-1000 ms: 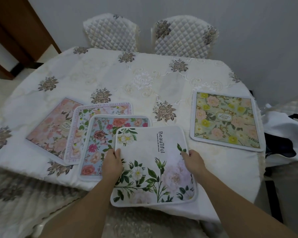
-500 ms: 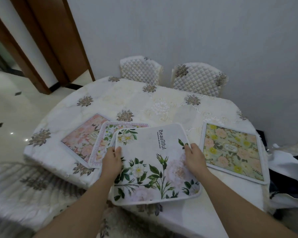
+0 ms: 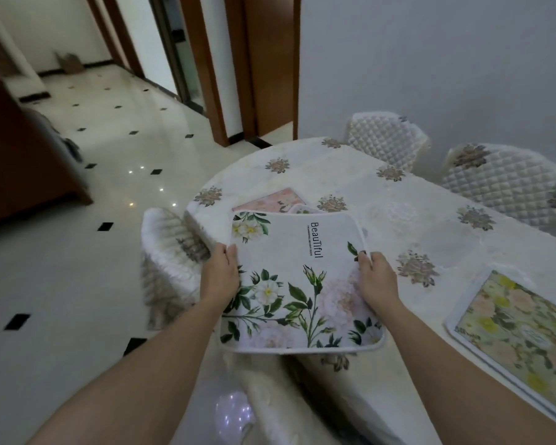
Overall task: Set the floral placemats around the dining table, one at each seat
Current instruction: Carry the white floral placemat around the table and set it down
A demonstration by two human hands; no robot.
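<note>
Fig.: L hand [image 3: 220,277] and R hand [image 3: 377,281] each pinch a side edge of the white placemat [image 3: 302,284], thumbs on top, other fingers hidden beneath. Mat is held above the near-left edge of the table [image 3: 398,216]. Pink placemat [image 3: 270,200] is partly hidden behind it; yellow placemat [image 3: 520,326] lies flat at right. Quilted chairs [image 3: 507,184] far right; tiled floor [image 3: 77,284] left.

On my screen the nearest placemat [image 3: 302,277] is white, with green leaves, white and pale pink flowers and one black printed word. The far placemat [image 3: 272,200] shows a pink floral print. The right placemat [image 3: 520,329] is pale green with yellow and peach flowers and a white border. The worktop cloth [image 3: 334,168] is cream with brown-gold flower motifs. The chairs [image 3: 507,184] are white, quilted in diamonds. The floor [image 3: 77,268] is cream with small black squares.
</note>
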